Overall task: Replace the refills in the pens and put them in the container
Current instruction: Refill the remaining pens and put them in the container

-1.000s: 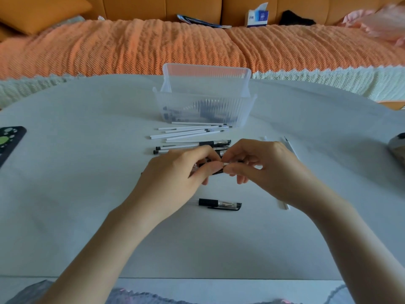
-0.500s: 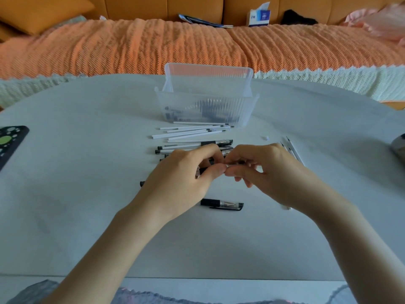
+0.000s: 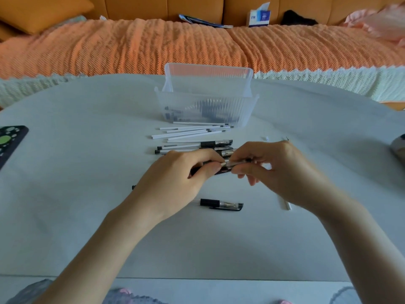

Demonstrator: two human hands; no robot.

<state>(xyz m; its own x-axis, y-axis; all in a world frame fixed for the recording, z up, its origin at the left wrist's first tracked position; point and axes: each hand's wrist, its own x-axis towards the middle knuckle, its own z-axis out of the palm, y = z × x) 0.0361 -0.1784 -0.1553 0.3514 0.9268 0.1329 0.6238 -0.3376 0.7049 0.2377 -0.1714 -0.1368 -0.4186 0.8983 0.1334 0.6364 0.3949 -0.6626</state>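
My left hand (image 3: 175, 183) grips the black grip end of a pen (image 3: 228, 165) above the table's middle. My right hand (image 3: 278, 172) pinches the pen's clear metal-tipped front end, so both hands meet on it. Most of the pen is hidden by my fingers. A pen cap (image 3: 221, 204) lies on the table just below my hands. Several white refills (image 3: 188, 131) lie in a loose row beyond my hands, with pens (image 3: 197, 145) next to them. The clear ribbed container (image 3: 206, 102) stands behind them with dark pens inside.
A white refill (image 3: 285, 204) lies partly under my right wrist. A dark phone case with green spots (image 3: 9, 141) sits at the left table edge and a grey object (image 3: 398, 148) at the right edge. An orange-covered sofa runs behind the table.
Both hands have stayed together on the pen, with the fingers shifting slightly around it. The view has tilted a little; the things on the table have not moved.
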